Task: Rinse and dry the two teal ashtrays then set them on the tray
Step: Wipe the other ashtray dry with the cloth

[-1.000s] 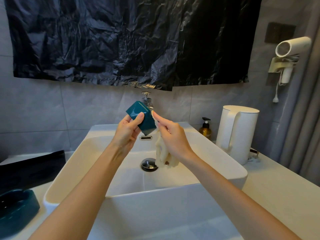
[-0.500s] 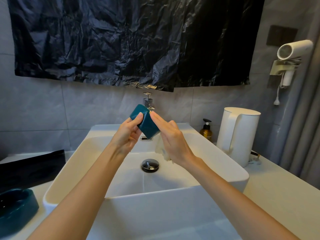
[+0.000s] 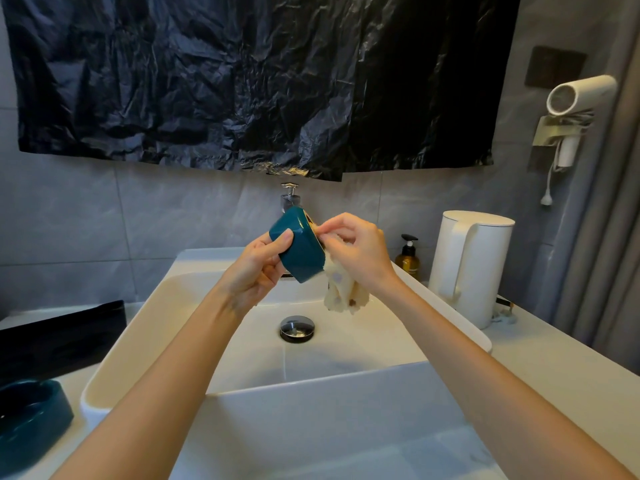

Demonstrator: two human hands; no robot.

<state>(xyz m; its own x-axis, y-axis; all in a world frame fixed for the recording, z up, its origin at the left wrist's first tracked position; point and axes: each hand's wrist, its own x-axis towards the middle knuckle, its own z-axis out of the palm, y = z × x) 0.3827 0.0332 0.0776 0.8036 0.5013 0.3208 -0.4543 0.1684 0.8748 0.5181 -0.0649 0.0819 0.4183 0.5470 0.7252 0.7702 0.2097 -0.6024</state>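
Step in hand: drying of one teal ashtray, by the look of it; no stream visible at the faucet [image 3: 290, 199].
Held ashtray [image 3: 298, 251]: glossy teal, tipped on its side above the sink [image 3: 114, 368], just in front of the faucet, open side turned toward the right hand.
Left hand [image 3: 258, 268]: clamped on the held ashtray, thumb on the near face, fingers behind.
Right hand [image 3: 356, 251]: pinched on a cream cloth [image 3: 343, 292], pressing it to the ashtray's rim; rest of the cloth hanging over the basin.
Hands together: close, joined through ashtray and cloth.
Second ashtray [image 3: 31, 417]: on the counter at lower left, outside the sink; wet or dry, cannot tell.
Tray [image 3: 59, 337]: black, on the counter left of the sink, behind the second ashtray, well apart from the held one.
Next move, as judged: cloth worked round hollow and rim under a firm left grip, the glaze likely slippery; then a carry leftward and a flat set-down on the tray.
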